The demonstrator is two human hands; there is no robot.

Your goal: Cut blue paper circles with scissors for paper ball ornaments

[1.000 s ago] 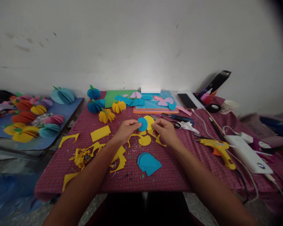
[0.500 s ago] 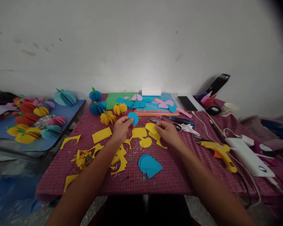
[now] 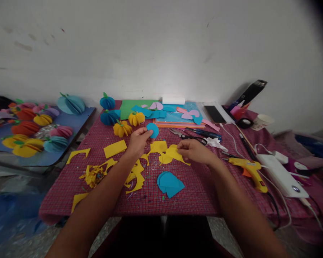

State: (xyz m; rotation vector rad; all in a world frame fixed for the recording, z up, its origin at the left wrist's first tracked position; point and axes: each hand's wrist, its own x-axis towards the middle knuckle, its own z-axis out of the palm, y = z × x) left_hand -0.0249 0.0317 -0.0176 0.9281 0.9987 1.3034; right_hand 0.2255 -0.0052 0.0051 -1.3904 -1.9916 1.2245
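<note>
My left hand (image 3: 138,142) pinches a round blue paper disc (image 3: 154,132) between thumb and fingers, above the middle of the table. Opposite it, my right hand (image 3: 195,151) has its fingers closed on the edge of a yellow paper disc (image 3: 173,151). That disc overlaps other yellow cut paper (image 3: 164,158) on the cloth. Closer to my body lies a small overlapping pile of blue paper pieces (image 3: 170,184). Yellow offcuts (image 3: 136,179) are scattered beside and under my left forearm. Behind my right hand lie scissors (image 3: 190,137).
A yellow glue gun (image 3: 251,170) and a white power strip (image 3: 281,175) with cables lie to the right. Finished paper pumpkins (image 3: 122,128) stand at the back left, more on a blue side table (image 3: 82,125). A phone (image 3: 214,114) lies near the wall.
My right hand has lowered the yellow disc onto the yellow pieces, and its fingers have come slightly down. My left hand still holds the blue disc in nearly the same place. The view has shifted a little.
</note>
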